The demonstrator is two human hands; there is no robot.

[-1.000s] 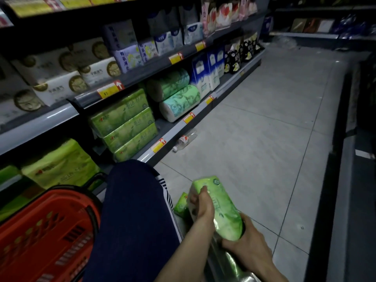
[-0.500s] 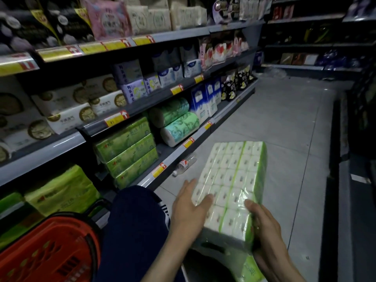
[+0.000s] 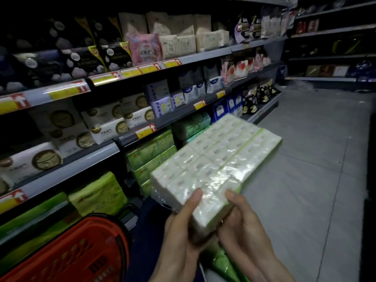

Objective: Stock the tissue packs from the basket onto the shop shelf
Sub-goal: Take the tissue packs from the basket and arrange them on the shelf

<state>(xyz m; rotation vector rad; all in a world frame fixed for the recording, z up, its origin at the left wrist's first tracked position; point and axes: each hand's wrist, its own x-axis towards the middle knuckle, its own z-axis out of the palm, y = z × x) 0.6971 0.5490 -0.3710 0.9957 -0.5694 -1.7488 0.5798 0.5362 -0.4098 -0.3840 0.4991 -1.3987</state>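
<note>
From the head view: grips a long film-wrapped tissue multipack (image 3: 215, 159) by its near end only, left hand (image 3: 181, 237) and right hand (image 3: 244, 231) side by side, fingers (image 3: 194, 201) curled round that end with thumbs on top. Carries it in the air, slanted away toward the bottom shelf (image 3: 264, 110), to the right of the red basket (image 3: 77, 251) and above the tiled floor (image 3: 305, 159), touching no shelf yet. Looks badly balanced in this hold: with nearly all the length beyond the hands, may droop or twist, and may slide out on the glossy film. Risks a drop onto the floor or onto the green pack (image 3: 221, 261) lying below the wrists. Risks also a snag on the price rail (image 3: 145, 131) of the shelf above, or a shove against the stacked green tissue packs (image 3: 150, 153) already there, enough to tumble them. Cannot tell in the dim light how much room lies beside that stack; probably calls for a flatter approach and one hand moved further along.
</note>
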